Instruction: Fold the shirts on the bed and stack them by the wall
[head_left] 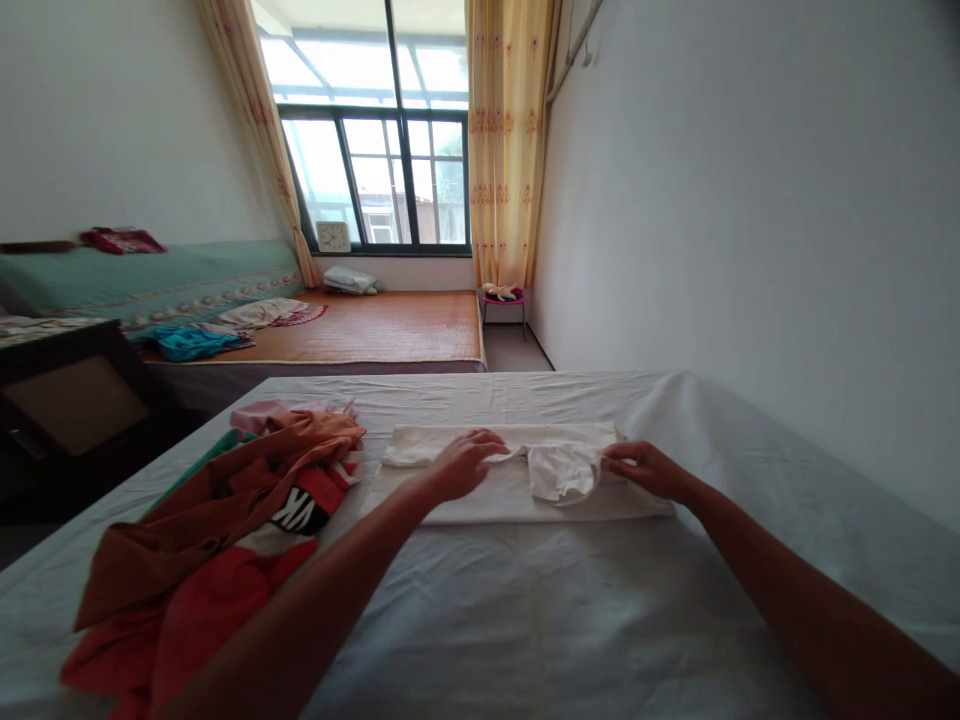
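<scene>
A white shirt (465,510) lies folded lengthwise in a long strip on the pale sheet (480,620). A short sleeve (559,470) rests on top of it, right of the middle, its opening turned to the right and partly raised. My right hand (641,468) pinches the shirt's edge between thumb and fingers beside that sleeve. Over the middle of the strip, my left hand (469,465) has its bent fingers closed on the folded edge; the thumb is mostly hidden.
Left of the shirt is a heap of clothes (217,500), brown, red, pink and green, partly behind my left forearm. Farther off stand a dark cabinet (75,400), a bed with a woven mat (390,325) and a small stool (504,297). A white wall (750,200) runs along the right.
</scene>
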